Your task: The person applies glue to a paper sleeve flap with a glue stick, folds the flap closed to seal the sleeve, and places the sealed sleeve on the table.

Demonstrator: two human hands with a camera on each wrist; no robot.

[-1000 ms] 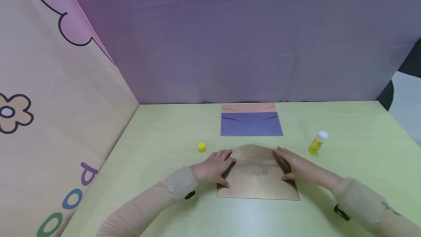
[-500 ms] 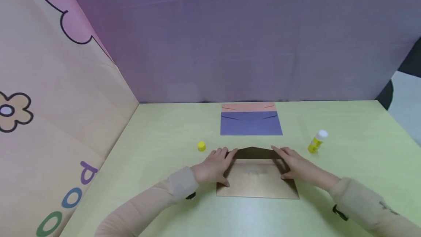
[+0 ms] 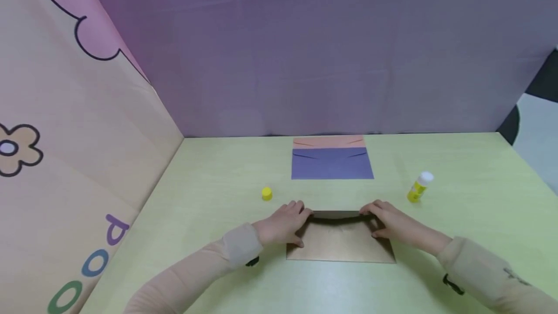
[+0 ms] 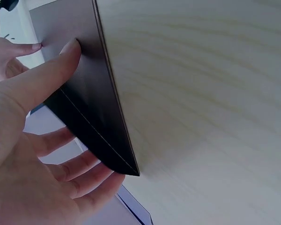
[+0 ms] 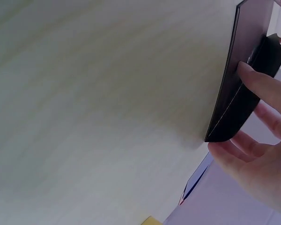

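Observation:
A brown envelope (image 3: 340, 246) lies on the table with its flap (image 3: 335, 214) raised and tipped toward the wearer. At its left side my left hand (image 3: 282, 223) rests the thumb on the envelope's front, the fingers curled behind the flap. My right hand (image 3: 390, 222) holds the right side the same way. The left wrist view shows the thumb on the envelope's face (image 4: 86, 61), with fingers touching the dark flap (image 4: 96, 136). In the right wrist view, fingers lie behind the flap (image 5: 241, 112) and the thumb presses the front. The space under the flap is shadowed.
A purple envelope (image 3: 332, 164) overlaps a pink envelope (image 3: 329, 140) near the back of the table. To the left stands a yellow cap (image 3: 267, 194). A yellow glue stick (image 3: 418, 190) with a white end stands at the right. A purple cloth wall (image 3: 279, 62) closes the back.
The envelope's flap has swung from lying back, away from the wearer, to upright and now leans forward over the envelope. Both hands stay at its sides, their fingers following the flap slightly.

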